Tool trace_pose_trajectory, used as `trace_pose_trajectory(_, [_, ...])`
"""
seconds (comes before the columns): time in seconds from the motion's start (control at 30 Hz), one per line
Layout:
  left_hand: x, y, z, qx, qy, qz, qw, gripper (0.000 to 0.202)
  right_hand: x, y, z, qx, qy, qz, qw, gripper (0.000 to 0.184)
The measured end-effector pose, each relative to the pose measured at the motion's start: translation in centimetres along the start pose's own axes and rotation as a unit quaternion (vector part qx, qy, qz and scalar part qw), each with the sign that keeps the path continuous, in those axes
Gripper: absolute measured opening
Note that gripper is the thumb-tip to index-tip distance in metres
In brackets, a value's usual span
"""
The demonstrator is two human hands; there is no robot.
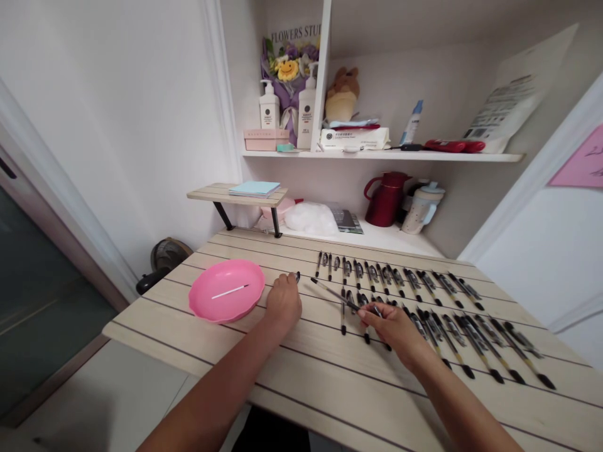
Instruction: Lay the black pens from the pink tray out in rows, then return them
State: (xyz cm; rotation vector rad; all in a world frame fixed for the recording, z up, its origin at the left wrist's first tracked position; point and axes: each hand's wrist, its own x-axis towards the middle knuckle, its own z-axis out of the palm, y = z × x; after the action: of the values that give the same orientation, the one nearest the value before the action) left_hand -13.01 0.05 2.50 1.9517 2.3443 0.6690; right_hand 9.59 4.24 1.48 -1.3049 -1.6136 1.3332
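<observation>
right of the pink bowl [203,306] our left hand [284,302] lies curled, grasp unclear, and further right our right hand [394,326] pinches a pen [335,294] above the pen rows [471,345].

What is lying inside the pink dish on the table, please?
Only one thin white rod lies inside the pink dish; whatever is beneath the dish is covered.

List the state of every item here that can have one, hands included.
left hand: resting on the table, fingers curled beside a small dark piece; grip unclear
right hand: pinching a pen, which is lifted and slanted
pink bowl: upright, holding one white stick
rows of pens: lying flat, side by side
red jug: upright, lid on
</observation>
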Motion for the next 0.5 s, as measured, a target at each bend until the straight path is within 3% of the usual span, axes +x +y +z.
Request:
trace_pose_trajectory(0.1, [-1.2, 1.4, -0.8, -0.031, 0.028, 0.144, 0.989, 0.053, -0.1, -0.3, -0.1, -0.066, -0.018, -0.017, 0.998, 0.019])
trace_pose_trajectory(0.2, [-2.4, 2.7, -1.4, -0.055, 0.01, 0.271, 0.961, 0.052, 0.0, -0.2, 0.1, -0.096, -0.051, -0.056, 0.992, 0.019])
trace_pose_trajectory(0.33, [-3.3, 3.3, -1.5, -0.047, -0.076, 0.292, 0.952, 0.025, -0.2, -0.1, 0.5, -0.099, -0.098, -0.076, 0.987, 0.018])
trace_pose_trajectory(0.5, [-3.5, 2.9, -1.3, -0.098, -0.128, 0.268, 0.95, 0.018, -0.9, -0.4, 1.0, -0.071, -0.115, -0.073, 0.988, 0.015])
